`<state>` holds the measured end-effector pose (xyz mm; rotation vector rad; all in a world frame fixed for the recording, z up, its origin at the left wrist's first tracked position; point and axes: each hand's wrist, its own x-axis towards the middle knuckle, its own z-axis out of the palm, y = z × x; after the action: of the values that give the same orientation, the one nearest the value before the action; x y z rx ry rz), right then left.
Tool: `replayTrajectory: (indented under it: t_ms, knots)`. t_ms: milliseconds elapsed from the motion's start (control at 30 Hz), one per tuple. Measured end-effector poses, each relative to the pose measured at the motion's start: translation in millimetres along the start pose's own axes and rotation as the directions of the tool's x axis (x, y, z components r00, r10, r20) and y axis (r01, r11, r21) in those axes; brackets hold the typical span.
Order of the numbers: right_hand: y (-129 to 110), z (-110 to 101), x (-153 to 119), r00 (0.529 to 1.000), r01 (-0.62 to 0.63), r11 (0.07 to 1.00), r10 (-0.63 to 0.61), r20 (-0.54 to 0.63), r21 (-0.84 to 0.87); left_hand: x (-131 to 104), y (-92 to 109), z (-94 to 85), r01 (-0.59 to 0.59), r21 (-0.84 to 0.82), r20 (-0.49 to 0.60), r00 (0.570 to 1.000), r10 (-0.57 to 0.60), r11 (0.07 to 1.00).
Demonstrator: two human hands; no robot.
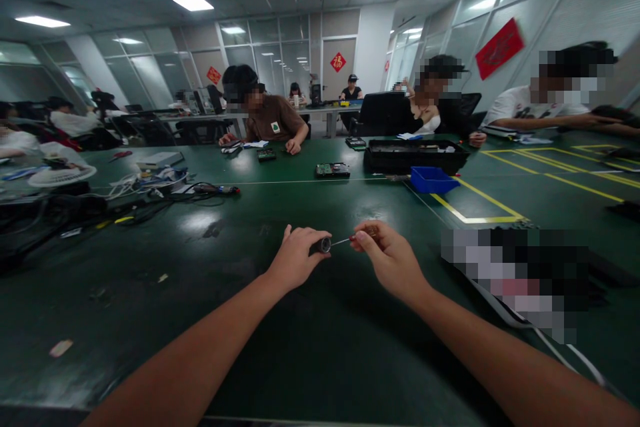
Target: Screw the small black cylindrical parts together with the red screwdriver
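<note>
My left hand (pixel 296 259) is closed around a small dark cylindrical part (pixel 325 245), whose round end with a metallic rim faces right. In my right hand (pixel 395 259) is a screwdriver (pixel 342 241) with a thin metal shaft and a reddish-amber handle, partly covered by my fingers. The shaft points left at the cylinder's round end; whether the tip touches it is too small to tell. Both hands are held over the green table (pixel 300 360).
Farther back lie a circuit-board device (pixel 333 170), a black tray (pixel 417 159) and a blue bin (pixel 433 179). Tangled cables (pixel 165 193) spread at left. A blurred-out item (pixel 520 287) lies at right. A person in a brown shirt (pixel 275 119) sits opposite; others sit around.
</note>
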<state>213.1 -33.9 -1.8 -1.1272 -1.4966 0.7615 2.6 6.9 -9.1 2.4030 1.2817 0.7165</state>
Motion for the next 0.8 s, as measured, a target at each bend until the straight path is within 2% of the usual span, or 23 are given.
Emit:
replayTrajectory:
  t_ms: [133, 600, 800]
  knots:
    - [0.5, -0.5, -1.0, 1.0, 0.014, 0.998, -0.013, 0.016, -0.058, 0.3, -0.2, 0.3, 0.0, 0.002, -0.012, 1.0, 0.0, 1.0]
    - [-0.3, 2.4, 1.0, 1.0, -0.023, 0.999, 0.023, -0.001, -0.033, 0.3, -3.2, 3.1, -0.005, 0.012, -0.025, 1.0, 0.005, 1.0]
    - [-2.0, -1.6, -0.4, 0.998, 0.004, 0.997, -0.009, -0.064, -0.077, 0.3, -3.5, 2.5, 0.01, 0.02, -0.009, 1.0, -0.009, 1.0]
